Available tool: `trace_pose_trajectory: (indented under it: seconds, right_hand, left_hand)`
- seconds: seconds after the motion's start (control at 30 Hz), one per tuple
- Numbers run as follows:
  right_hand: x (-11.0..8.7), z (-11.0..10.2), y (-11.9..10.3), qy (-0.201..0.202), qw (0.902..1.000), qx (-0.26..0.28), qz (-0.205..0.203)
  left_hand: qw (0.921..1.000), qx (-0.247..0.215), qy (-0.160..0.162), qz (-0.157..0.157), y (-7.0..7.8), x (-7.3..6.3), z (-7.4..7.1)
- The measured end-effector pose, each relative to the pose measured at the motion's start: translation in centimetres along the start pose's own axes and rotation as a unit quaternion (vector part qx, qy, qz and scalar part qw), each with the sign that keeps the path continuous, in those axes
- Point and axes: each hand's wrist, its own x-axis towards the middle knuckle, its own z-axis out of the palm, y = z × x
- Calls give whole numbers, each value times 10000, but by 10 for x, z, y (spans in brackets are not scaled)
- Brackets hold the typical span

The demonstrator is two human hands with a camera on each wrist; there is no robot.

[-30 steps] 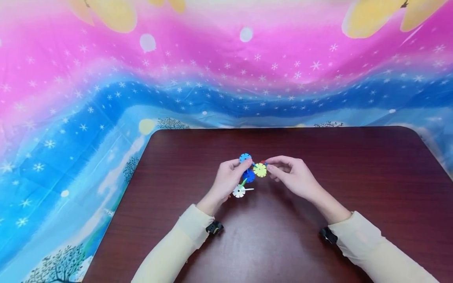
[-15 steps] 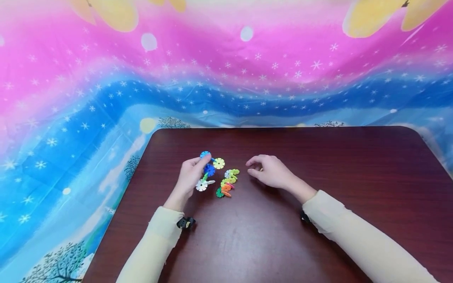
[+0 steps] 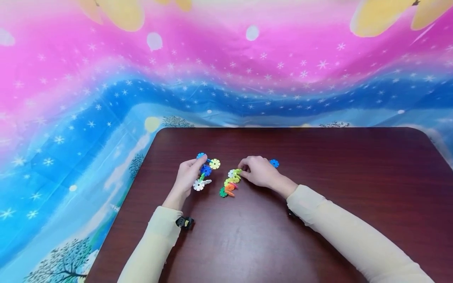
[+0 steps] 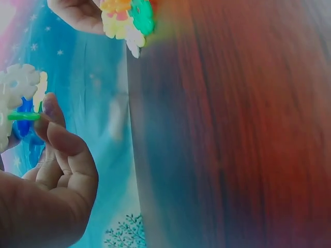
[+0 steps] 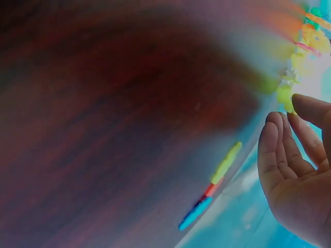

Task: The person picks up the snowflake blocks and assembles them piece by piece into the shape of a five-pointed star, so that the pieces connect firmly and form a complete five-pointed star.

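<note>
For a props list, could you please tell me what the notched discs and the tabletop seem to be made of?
The notched discs look like smooth plastic, perhaps slightly shiny, judging by even, bright colours and regular notches. The tabletop seems glossy wood or laminate: streaks resemble grain, and a pale sheen shows.

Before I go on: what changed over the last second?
The left hand moved left with its chain of blue, white and yellow plastic discs. The right hand let go of a blue, red and yellow disc piece and pinches the end of the orange and green disc chain. The left hand's grip stayed.
</note>
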Motion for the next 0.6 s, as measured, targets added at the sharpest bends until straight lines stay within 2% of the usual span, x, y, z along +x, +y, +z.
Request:
trace_pose_trajectory:
  seconds: [0.17, 0.37, 0.6]
  right_hand:
    - [0, 1, 2, 166, 9998, -83, -28]
    - [-11, -15, 8, 614, 9979, 102, 194]
    - [-32, -37, 21, 1231, 9897, 401, 605]
  left_hand:
    - [9990, -379, -221, -19, 5, 1, 11]
    - [9956, -711, -608, -24, 15, -2, 29]
    - [9837, -1225, -1315, -19, 23, -10, 56]
